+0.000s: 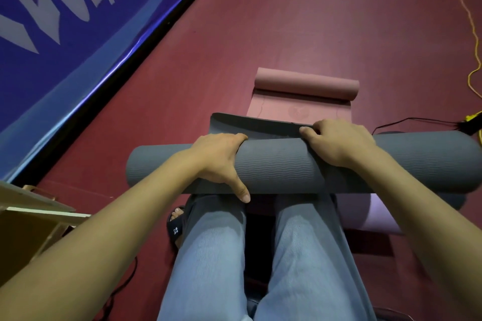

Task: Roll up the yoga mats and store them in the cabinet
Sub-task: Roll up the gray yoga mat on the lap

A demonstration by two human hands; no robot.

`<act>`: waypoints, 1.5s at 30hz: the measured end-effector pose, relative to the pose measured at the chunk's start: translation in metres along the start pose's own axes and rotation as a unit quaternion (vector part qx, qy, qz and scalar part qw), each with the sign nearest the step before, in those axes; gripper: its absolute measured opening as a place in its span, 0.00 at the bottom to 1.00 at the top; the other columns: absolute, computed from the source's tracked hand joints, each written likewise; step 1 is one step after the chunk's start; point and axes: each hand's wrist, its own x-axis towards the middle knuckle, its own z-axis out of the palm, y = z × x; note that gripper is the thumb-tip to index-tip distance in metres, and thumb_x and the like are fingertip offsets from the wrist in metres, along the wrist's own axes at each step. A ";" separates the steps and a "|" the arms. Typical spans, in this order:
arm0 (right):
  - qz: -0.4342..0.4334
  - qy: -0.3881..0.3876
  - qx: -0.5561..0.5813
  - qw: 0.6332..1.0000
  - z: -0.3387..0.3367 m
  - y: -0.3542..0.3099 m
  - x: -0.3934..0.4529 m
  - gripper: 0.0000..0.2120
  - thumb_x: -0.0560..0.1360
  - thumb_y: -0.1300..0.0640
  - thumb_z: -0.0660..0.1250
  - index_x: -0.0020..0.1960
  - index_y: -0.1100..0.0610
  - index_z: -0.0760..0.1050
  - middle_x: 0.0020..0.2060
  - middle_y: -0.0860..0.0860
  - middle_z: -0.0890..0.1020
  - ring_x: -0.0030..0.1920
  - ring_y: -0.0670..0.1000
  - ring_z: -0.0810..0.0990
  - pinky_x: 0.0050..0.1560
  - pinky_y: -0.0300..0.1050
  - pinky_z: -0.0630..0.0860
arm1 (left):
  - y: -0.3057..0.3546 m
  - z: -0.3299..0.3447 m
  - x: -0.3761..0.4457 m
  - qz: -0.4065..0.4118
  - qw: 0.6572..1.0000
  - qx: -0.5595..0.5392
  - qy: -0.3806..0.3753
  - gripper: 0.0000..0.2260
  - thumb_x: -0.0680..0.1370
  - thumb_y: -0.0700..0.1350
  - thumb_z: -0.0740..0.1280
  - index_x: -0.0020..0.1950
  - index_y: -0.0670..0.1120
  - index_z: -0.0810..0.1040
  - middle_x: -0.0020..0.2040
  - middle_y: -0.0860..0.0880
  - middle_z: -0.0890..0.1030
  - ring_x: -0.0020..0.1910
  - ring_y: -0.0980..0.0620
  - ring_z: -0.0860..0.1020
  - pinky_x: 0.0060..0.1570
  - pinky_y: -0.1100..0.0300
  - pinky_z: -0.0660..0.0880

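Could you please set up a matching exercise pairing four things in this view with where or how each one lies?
Things:
1. grey mat
2. pink mat
3. lilac mat
4. yellow cord

States:
A. trailing along the floor at the right edge
B. nearly rolled, under the left hand and right hand
C. partly rolled, lying beyond the hands
D. rolled, lying beside the right leg

Pairs: 1-B, 2-C, 3-D, 4-A

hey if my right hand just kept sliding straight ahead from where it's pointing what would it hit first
Probably the grey mat's loose end flap, right at your right hand's fingertips. Beyond that lies the partly rolled pink mat, though depth is hard to judge.
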 end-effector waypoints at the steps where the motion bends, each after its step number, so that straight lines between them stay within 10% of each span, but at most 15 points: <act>1: -0.003 0.005 -0.005 1.000 0.000 -0.001 -0.003 0.25 0.82 0.37 0.50 0.53 0.53 0.77 0.55 0.58 0.82 0.52 0.60 0.78 0.47 0.51 0.66 | 0.001 0.001 -0.002 0.002 1.000 -0.001 0.014 0.56 0.50 0.73 0.80 0.74 0.55 0.66 0.63 0.56 0.79 0.60 0.48 0.78 0.54 0.52 0.75; 8: -0.005 0.012 -0.008 1.000 -0.003 0.003 -0.030 0.23 0.82 0.38 0.49 0.54 0.52 0.76 0.54 0.58 0.83 0.50 0.60 0.77 0.46 0.51 0.65 | 0.008 0.011 -0.018 0.016 0.996 0.041 0.079 0.56 0.50 0.75 0.77 0.74 0.54 0.70 0.58 0.54 0.82 0.55 0.47 0.80 0.52 0.53 0.75; 29: 0.016 -0.221 0.029 0.975 -0.002 0.022 -0.072 0.34 0.80 0.30 0.48 0.66 0.52 0.79 0.68 0.54 0.78 0.67 0.58 0.75 0.68 0.54 0.69 | 0.031 0.008 -0.046 0.043 0.992 -0.019 -0.119 0.39 0.47 0.76 0.77 0.51 0.58 0.79 0.45 0.62 0.82 0.44 0.57 0.81 0.50 0.55 0.79; 36: -0.008 -0.006 0.029 1.000 -0.002 0.023 -0.064 0.24 0.79 0.34 0.52 0.43 0.52 0.74 0.43 0.54 0.80 0.44 0.59 0.77 0.41 0.51 0.71 | 0.015 0.011 -0.027 0.053 0.977 -0.160 -0.133 0.32 0.50 0.66 0.83 0.50 0.57 0.82 0.47 0.62 0.84 0.47 0.61 0.82 0.51 0.57 0.79; 45: -0.047 0.108 -0.050 0.992 0.010 0.026 -0.080 0.28 0.80 0.37 0.44 0.46 0.53 0.75 0.45 0.52 0.82 0.49 0.59 0.78 0.50 0.54 0.68 | 0.000 0.002 -0.002 0.095 0.941 -0.274 -0.176 0.36 0.55 0.57 0.82 0.62 0.51 0.81 0.57 0.57 0.85 0.56 0.55 0.83 0.60 0.51 0.79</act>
